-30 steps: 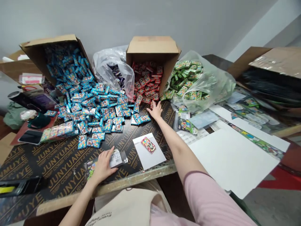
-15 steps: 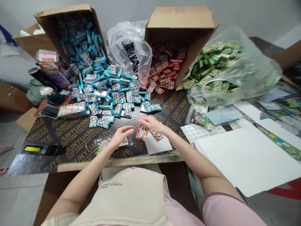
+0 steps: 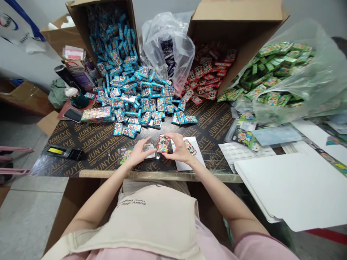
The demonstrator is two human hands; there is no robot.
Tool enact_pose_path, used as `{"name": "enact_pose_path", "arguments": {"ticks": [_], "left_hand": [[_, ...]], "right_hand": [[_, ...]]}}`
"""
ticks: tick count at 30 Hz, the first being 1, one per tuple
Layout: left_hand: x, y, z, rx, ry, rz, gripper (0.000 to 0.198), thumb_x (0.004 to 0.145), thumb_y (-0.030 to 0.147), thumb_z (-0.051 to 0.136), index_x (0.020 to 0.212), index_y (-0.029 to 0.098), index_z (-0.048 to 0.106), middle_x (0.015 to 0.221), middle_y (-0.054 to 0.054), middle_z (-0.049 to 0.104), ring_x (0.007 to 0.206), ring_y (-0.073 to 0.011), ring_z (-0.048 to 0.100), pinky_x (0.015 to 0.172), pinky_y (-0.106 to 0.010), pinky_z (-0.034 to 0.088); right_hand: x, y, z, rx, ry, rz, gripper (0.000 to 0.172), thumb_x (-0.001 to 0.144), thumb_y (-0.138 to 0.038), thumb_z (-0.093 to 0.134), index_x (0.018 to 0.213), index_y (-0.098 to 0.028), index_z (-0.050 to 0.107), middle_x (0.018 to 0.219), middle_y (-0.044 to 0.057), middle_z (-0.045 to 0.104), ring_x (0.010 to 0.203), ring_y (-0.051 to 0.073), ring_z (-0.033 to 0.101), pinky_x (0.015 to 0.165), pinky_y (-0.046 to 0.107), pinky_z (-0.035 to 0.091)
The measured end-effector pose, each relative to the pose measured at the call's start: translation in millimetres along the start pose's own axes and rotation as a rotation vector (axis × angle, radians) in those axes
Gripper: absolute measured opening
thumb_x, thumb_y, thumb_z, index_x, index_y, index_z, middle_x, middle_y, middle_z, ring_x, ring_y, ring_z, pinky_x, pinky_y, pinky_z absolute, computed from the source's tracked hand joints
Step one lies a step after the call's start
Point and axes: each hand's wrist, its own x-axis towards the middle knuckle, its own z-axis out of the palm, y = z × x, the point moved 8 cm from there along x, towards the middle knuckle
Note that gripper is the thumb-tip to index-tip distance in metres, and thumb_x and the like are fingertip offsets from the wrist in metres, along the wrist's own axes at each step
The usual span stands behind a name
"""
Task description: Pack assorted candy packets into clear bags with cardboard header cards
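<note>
My right hand [image 3: 177, 150] pinches a small red packet [image 3: 163, 143] upright just above the dark table [image 3: 89, 144], near its front edge. My left hand [image 3: 139, 152] reaches in from the left, fingers spread, its fingertips close to that packet and over a clear printed bag [image 3: 127, 154]. Another red packet [image 3: 190, 147] lies on a white card [image 3: 187, 164] right of my right hand.
A heap of blue packets [image 3: 135, 97] spills from a tipped box [image 3: 108, 32]. Red packets [image 3: 208, 76] spill from a second box [image 3: 238, 21]. Green packets fill a clear bag [image 3: 284, 72]. White sheets [image 3: 292, 187] lie right; a black tool [image 3: 63, 152] lies left.
My right hand came back from the red heap with a red packet and brought it near the front edge. My left hand lifted off the clear bag toward it. The camera tilted down.
</note>
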Motion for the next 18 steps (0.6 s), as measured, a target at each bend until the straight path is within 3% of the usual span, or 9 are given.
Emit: {"name": "enact_pose_path", "arguments": {"ticks": [3, 5, 9, 13, 16, 18], "left_hand": [[-9, -8, -1.0, 0.501, -0.079, 0.173, 0.102, 0.050, 0.041, 0.086, 0.141, 0.022, 0.043, 0.134, -0.014, 0.052, 0.126, -0.0349, 0.044, 0.112, -0.054, 0.021], [-12, -17, 1.0, 0.628, -0.126, 0.195, 0.109, 0.053, 0.035, 0.084, 0.147, 0.020, 0.032, 0.125, -0.014, 0.056, 0.119, -0.0336, 0.048, 0.110, -0.053, 0.024], [-13, -18, 0.0, 0.560, -0.117, 0.236, 0.117, 0.058, 0.031, 0.081, 0.152, 0.021, 0.012, 0.122, -0.011, 0.055, 0.114, -0.0297, 0.051, 0.105, -0.047, 0.033], [-15, -16, 1.3, 0.450, -0.171, 0.261, 0.118, 0.059, 0.028, 0.080, 0.152, 0.025, 0.008, 0.125, -0.010, 0.055, 0.115, -0.0293, 0.050, 0.104, -0.045, 0.036], [-12, -20, -3.5, 0.424, -0.122, 0.237, 0.115, 0.060, 0.030, 0.079, 0.152, 0.025, 0.009, 0.126, -0.010, 0.055, 0.116, -0.0295, 0.052, 0.103, -0.046, 0.037], [-9, -22, -5.7, 0.407, -0.078, 0.218, 0.113, 0.061, 0.032, 0.078, 0.152, 0.025, 0.011, 0.126, -0.009, 0.055, 0.115, -0.0289, 0.053, 0.102, -0.045, 0.038]], "right_hand": [[-10, 15, 14, -0.100, -0.051, 0.030, 0.072, 0.064, -0.036, 0.075, 0.130, -0.022, 0.048, 0.118, 0.011, 0.062, 0.107, 0.031, 0.057, 0.093, 0.047, 0.036], [-16, 21, 26, -0.122, -0.103, 0.047, 0.071, 0.066, -0.038, 0.075, 0.129, -0.022, 0.048, 0.119, 0.012, 0.062, 0.108, 0.032, 0.056, 0.094, 0.048, 0.034], [-23, 21, 43, 0.017, -0.169, 0.065, 0.073, 0.063, -0.034, 0.076, 0.129, -0.021, 0.046, 0.121, 0.012, 0.061, 0.108, 0.030, 0.056, 0.093, 0.046, 0.036], [-20, 18, 47, 0.171, -0.223, 0.031, 0.082, 0.062, -0.040, 0.080, 0.133, -0.021, 0.043, 0.130, 0.013, 0.057, 0.117, 0.029, 0.053, 0.098, 0.045, 0.035], [-18, 23, 36, 0.139, -0.118, 0.135, 0.095, 0.060, -0.054, 0.081, 0.139, -0.021, 0.038, 0.134, 0.014, 0.053, 0.121, 0.032, 0.049, 0.101, 0.048, 0.032], [-21, 24, 29, 0.127, -0.038, 0.237, 0.088, 0.069, -0.056, 0.074, 0.140, -0.021, 0.037, 0.125, 0.014, 0.060, 0.118, 0.031, 0.051, 0.101, 0.049, 0.030]]}}
